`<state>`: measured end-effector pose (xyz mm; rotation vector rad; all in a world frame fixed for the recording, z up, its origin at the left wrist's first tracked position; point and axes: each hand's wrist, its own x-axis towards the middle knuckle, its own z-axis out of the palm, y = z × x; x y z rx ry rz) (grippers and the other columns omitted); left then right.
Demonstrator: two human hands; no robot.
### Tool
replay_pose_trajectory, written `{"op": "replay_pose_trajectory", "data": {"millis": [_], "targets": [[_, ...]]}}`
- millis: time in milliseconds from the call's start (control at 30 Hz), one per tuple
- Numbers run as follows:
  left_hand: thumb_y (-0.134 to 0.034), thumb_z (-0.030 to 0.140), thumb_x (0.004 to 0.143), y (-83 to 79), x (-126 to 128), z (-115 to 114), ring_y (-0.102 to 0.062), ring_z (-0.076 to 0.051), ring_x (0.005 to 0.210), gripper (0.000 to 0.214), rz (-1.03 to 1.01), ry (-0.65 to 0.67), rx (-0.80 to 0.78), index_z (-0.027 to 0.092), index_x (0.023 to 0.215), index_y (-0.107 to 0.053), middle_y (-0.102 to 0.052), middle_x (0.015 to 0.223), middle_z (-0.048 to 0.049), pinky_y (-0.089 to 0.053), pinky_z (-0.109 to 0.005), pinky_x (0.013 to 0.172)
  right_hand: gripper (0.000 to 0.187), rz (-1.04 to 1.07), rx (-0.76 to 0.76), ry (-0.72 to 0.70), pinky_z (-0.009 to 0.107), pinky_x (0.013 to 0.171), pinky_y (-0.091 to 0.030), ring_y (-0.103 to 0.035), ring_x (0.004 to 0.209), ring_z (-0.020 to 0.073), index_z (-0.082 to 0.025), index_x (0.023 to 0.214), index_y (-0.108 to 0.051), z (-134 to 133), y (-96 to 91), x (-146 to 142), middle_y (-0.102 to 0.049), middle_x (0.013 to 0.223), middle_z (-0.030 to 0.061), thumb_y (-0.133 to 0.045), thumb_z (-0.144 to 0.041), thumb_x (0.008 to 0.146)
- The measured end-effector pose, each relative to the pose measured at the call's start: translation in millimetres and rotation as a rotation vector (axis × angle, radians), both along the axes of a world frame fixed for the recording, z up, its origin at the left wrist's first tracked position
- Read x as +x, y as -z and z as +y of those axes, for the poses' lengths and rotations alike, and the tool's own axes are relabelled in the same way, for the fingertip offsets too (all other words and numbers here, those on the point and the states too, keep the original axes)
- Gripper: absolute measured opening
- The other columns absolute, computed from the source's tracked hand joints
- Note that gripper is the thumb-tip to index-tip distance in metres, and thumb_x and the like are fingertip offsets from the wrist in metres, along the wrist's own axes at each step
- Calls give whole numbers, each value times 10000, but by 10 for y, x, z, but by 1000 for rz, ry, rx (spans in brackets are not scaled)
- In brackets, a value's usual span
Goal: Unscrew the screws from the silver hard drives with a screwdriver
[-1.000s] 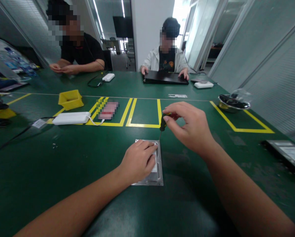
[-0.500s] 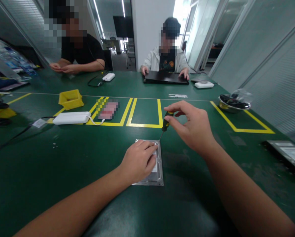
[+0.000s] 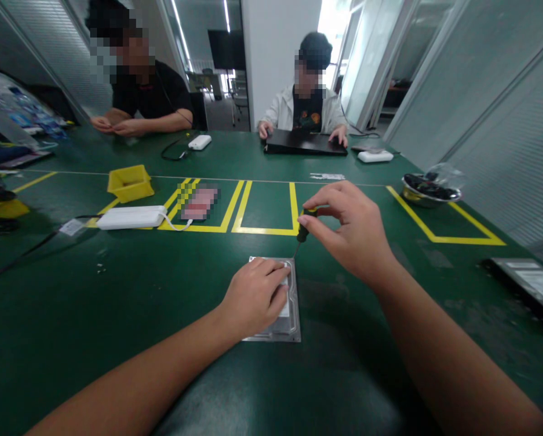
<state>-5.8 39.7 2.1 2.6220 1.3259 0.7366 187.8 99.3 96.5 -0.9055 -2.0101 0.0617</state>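
A silver hard drive (image 3: 293, 315) with a white label lies flat on the green table in front of me. My left hand (image 3: 256, 297) rests over its top, fingers bent across the cover and holding it down; much of the label is hidden beneath. Between the thumb and fingers of my right hand (image 3: 348, 227) is the dark green and yellow handle of a screwdriver (image 3: 303, 233). The screwdriver slants down to the left, its tip at the drive's far right corner. Whether a screw sits under the tip is too small to tell.
A second drive (image 3: 533, 284) lies at the right edge. A metal bowl (image 3: 430, 197) with dark items stands at the back right. Left are a white power bank (image 3: 133, 217), a phone (image 3: 201, 203) and a yellow bin (image 3: 129, 183). Two people sit opposite, one with a black laptop (image 3: 305, 143).
My right fingers have shifted slightly round the screwdriver handle, which has turned a little. The tip stays at the same corner; my left hand and the drive have not moved.
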Motion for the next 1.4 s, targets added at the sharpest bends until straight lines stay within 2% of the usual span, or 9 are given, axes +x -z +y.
{"op": "replay_pose_trajectory", "data": {"millis": [100,267,600,900,1200,1400], "targets": [[-502,239,931,1,1,-1,-590,-256,1050,329,8,-5,-2,170,1215,-653,-677,1156,-87,-481,-450,952,77,-22,3,-4,326,759,-551,-621,854,177,-181,898,-673,14,10,16,-654,896,37,-665,-171,822],[-492,244,939,-6,1,-7,-588,-254,1047,334,21,-1,-11,159,1221,-651,-676,1157,-86,-480,-444,951,188,-32,25,-7,377,821,-540,-651,940,210,-181,981,-679,27,32,34,-715,1014,50,-599,-116,824],[-505,241,931,-8,9,-2,-593,-250,1038,331,11,1,8,161,1215,-657,-681,1146,-91,-491,-449,944,152,-19,7,-20,331,779,-560,-647,894,186,-158,959,-671,36,49,16,-687,1009,64,-639,-139,812],[-502,244,932,-4,-1,-7,-594,-256,1046,337,13,-3,-5,166,1224,-653,-677,1157,-93,-488,-453,943,273,0,-44,-26,351,829,-561,-678,882,192,-154,998,-661,18,35,22,-716,1031,54,-571,-55,760],[-499,249,937,2,2,-5,-583,-250,1044,332,15,-3,0,165,1220,-650,-674,1155,-84,-482,-444,947,301,-20,22,-67,350,834,-559,-660,999,220,-114,1039,-691,22,39,27,-708,1079,97,-560,-57,774],[-500,247,936,2,0,-2,-586,-250,1043,328,20,-1,6,161,1212,-653,-676,1149,-88,-481,-441,951,298,-85,52,-55,360,872,-541,-647,990,216,-106,1084,-707,-2,10,7,-688,1077,118,-570,-101,819]]}}
